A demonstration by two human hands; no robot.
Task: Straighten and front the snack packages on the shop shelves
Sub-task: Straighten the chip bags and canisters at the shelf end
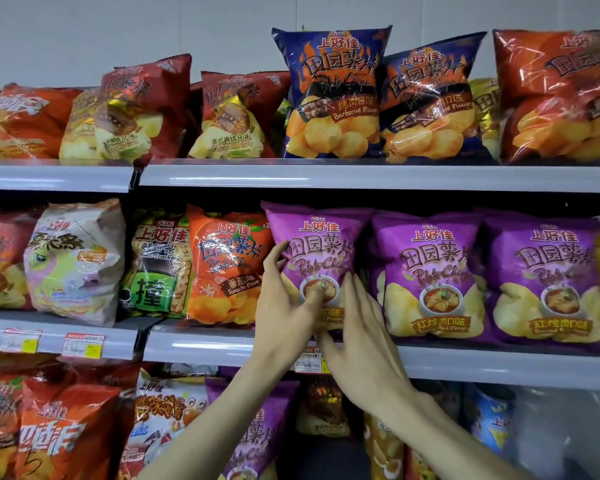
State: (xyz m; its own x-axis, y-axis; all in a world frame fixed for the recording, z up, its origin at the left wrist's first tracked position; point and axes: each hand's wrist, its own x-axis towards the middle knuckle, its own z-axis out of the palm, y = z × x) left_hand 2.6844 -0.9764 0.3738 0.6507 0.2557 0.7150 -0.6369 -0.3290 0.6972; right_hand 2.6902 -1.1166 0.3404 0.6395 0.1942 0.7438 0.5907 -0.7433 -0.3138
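Observation:
A purple potato chip bag (317, 237) stands upright on the middle shelf (499, 365), leftmost of three alike. My left hand (284, 306) grips its left edge, fingers curled behind the edge and thumb pressed on the front picture. My right hand (361, 337) lies flat against the bag's lower right front, fingers straight and pointing up. The bag's bottom part is hidden behind both hands. Two more purple bags (430, 271) (548, 278) stand to its right, facing front.
An orange tomato chip bag (226, 268) leans just left of my left hand. Blue barbecue bags (329, 95) and red bags (229, 116) fill the top shelf (361, 176). More packets (66, 431) crowd the bottom shelf. Price tags (84, 344) hang on the shelf rail.

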